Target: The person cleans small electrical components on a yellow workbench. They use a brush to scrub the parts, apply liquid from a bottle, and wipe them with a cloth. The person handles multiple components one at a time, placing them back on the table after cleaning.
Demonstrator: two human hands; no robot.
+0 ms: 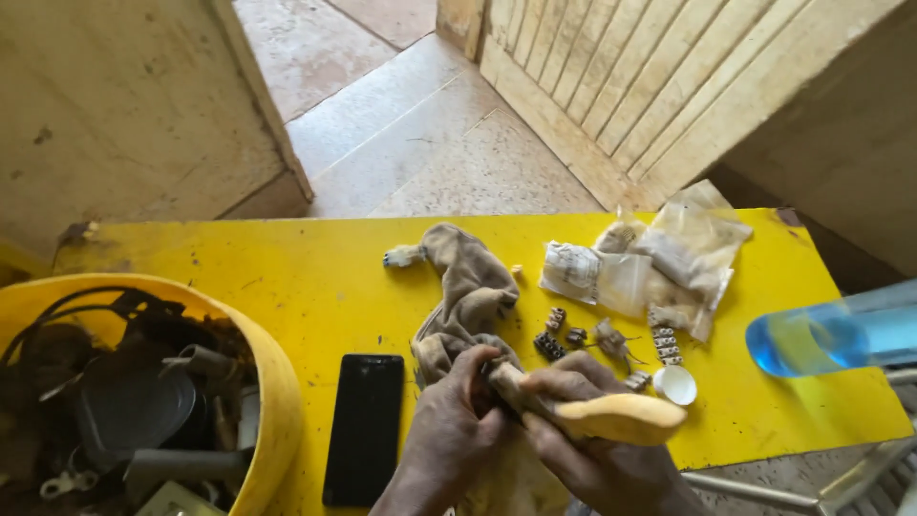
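My left hand (447, 435) presses a dirty beige rag (466, 287) against the front end of a tool. My right hand (583, 449) grips that tool by its tan wooden handle (621, 418), which points to the right. The rag trails away from my hands across the yellow table (287, 277). The tool's working end is hidden under the rag and my fingers.
A black phone (364, 427) lies left of my hands. A yellow bucket (272, 382) of cables and parts stands at the front left. Small terminal blocks (551, 339), a white cap (675, 385) and clear plastic bags (659, 263) lie to the right. A clear bottle with blue liquid (831, 334) juts in from the right.
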